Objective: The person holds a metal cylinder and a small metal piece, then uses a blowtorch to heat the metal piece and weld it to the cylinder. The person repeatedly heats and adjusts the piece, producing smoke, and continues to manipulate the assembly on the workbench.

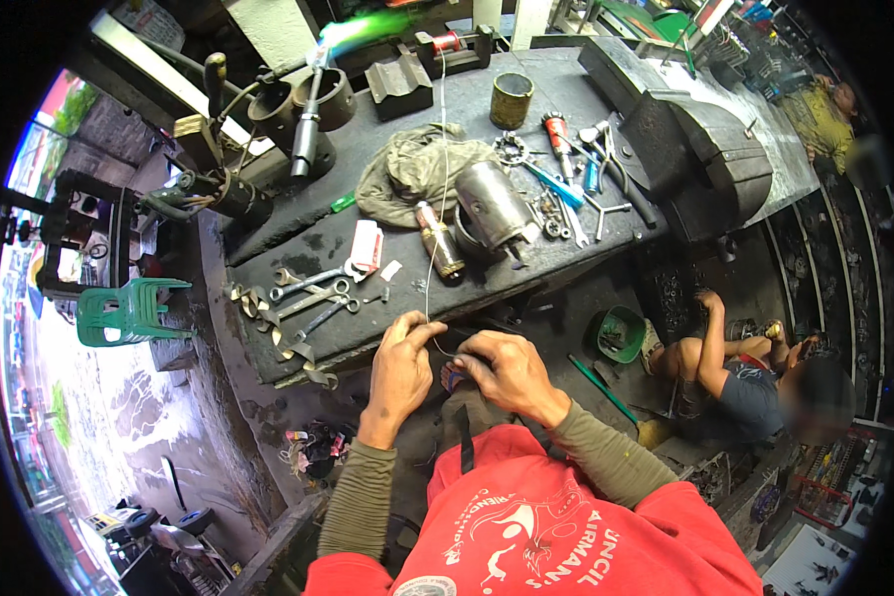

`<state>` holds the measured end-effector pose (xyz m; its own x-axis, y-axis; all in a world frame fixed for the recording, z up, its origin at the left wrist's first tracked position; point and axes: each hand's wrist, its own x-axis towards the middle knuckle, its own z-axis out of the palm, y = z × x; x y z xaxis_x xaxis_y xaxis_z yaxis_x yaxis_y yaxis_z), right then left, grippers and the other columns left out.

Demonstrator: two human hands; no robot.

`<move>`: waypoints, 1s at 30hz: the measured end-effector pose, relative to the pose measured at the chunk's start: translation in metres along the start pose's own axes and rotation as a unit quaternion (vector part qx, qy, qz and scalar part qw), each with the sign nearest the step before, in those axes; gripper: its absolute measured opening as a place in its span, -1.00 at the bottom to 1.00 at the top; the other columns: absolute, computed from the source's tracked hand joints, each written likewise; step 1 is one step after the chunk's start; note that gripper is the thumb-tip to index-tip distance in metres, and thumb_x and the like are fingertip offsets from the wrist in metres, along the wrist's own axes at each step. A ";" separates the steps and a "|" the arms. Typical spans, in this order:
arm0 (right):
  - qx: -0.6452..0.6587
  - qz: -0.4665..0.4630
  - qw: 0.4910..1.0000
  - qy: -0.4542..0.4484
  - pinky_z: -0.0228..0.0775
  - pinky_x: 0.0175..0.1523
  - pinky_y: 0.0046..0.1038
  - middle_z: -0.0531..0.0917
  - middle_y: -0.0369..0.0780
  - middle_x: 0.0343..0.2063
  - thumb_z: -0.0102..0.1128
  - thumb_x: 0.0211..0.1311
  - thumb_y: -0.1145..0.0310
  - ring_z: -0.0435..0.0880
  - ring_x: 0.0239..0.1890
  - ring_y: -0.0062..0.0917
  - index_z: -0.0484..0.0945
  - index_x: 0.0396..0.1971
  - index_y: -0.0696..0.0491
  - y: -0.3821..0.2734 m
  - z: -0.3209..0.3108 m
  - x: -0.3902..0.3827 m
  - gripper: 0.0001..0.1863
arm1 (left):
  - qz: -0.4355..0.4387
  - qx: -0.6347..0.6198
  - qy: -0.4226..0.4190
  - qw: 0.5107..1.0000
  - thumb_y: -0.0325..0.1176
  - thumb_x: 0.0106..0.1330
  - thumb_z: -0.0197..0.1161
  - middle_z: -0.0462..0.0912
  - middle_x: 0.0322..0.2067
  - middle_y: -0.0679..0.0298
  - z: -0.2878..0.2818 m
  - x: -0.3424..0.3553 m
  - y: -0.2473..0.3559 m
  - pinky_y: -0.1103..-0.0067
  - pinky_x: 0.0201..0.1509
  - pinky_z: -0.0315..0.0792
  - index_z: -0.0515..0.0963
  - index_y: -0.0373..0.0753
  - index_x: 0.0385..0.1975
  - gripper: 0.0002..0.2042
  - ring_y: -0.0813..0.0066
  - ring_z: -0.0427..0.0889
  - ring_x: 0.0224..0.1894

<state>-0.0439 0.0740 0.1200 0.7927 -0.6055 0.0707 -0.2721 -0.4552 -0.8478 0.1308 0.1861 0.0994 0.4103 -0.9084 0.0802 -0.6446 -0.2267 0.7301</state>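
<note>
A thin pale wire (445, 109) runs from a red spool (447, 43) at the back of the workbench, across a grey-green rag (422, 169), down to my hands at the near edge. My left hand (402, 368) pinches the wire between thumb and fingers. A short, curved length of it crosses to my right hand (512, 372), whose thumb and forefinger are closed on it; the tip is hidden there. Just beyond my hands lie a metal cylinder (495, 206) and a dark screwdriver-like tool with a red-tipped handle (439, 241), which the wire passes in front of.
Several wrenches (313, 298) lie on the bench (526, 258) at left, and pliers (621, 169) among other tools at right. Behind the rag stands a rusty can (512, 99). A co-worker (745, 387) sits low at right near a green basin (621, 333). Green stools (124, 311) stand left.
</note>
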 end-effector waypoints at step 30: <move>-0.159 0.534 0.670 -0.491 0.31 0.50 0.00 0.33 0.11 0.50 0.24 0.29 -0.41 0.40 0.50 0.03 -0.02 0.65 0.03 0.322 0.012 -0.339 0.17 | -0.032 0.261 0.442 0.857 -0.37 0.42 0.35 0.65 0.11 0.13 0.116 0.089 -0.093 0.14 0.45 0.26 0.76 -0.22 -0.07 -0.82 0.01 0.44 0.29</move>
<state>-0.3938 0.1410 -0.1830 -0.0124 -0.0471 -0.9988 -0.9488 -0.3148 0.0266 0.1528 0.0853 -0.0404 0.6358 -0.3188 0.7029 -0.7082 -0.6032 0.3670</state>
